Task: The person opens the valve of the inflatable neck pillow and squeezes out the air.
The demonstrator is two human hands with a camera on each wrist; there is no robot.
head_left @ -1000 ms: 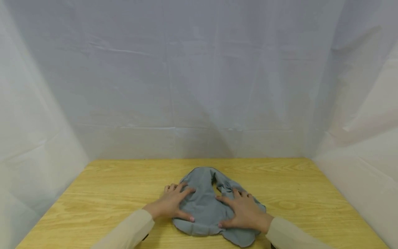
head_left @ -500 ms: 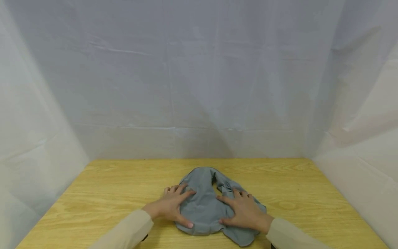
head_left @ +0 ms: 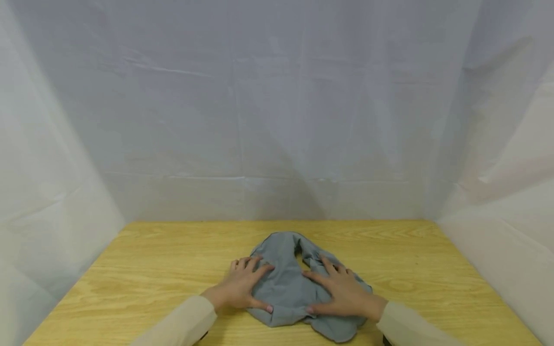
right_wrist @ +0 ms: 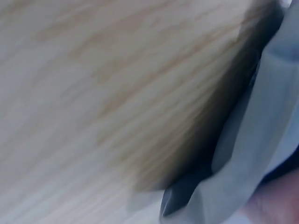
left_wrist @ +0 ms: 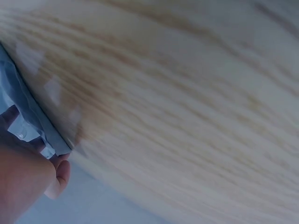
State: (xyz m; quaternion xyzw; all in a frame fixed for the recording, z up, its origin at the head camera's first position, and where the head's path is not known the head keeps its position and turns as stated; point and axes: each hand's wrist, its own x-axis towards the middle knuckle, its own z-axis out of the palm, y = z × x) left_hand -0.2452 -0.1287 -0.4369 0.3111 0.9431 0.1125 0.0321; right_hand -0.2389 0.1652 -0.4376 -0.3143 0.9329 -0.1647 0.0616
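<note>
A limp grey neck pillow [head_left: 283,283] lies flat and wrinkled on the wooden table, with a narrow gap near its middle and a rounded lobe at the lower right. Over its left edge my left hand [head_left: 242,284] rests with fingers spread, the thumb on the lower left part. My right hand [head_left: 344,292] lies on the right half, its thumb and fingers spread across the fabric. The left wrist view shows the left fingers at the pillow's edge [left_wrist: 35,109]. In the right wrist view a fold of the pillow [right_wrist: 254,135] hides most of the right hand.
The wooden table [head_left: 173,259] runs out to both sides of the pillow. White sheeting [head_left: 268,120] hangs behind the table and along its left and right sides.
The pillow's lower left edge has drawn in slightly beneath my left thumb. Both hands have shifted a very little to the right, still resting on the pillow.
</note>
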